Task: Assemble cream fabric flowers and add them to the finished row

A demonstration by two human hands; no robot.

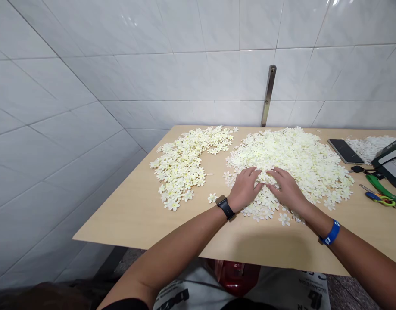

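A broad heap of cream-white artificial flowers (301, 155) with yellowish centres covers the right middle of the table. Over its near left side, my left hand (245, 188) and my right hand (287, 190) come together from either side. Between their fingertips is a small white flower (264, 177), which both seem to grip by its edges; the exact contact is too small to make out. To the left lies a second, curved pile of flowers (183, 163). One loose flower (212, 197) rests near my left wrist, and another loose flower (284, 219) lies below my right hand.
On the right of the tan tabletop (126, 215) lie a phone (344, 150), green-handled pliers (381, 187), small scissors (380, 198) and a black-and-white box (391, 163). White pieces (372, 145) are piled behind. A metal bar (268, 97) stands against the tiled wall.
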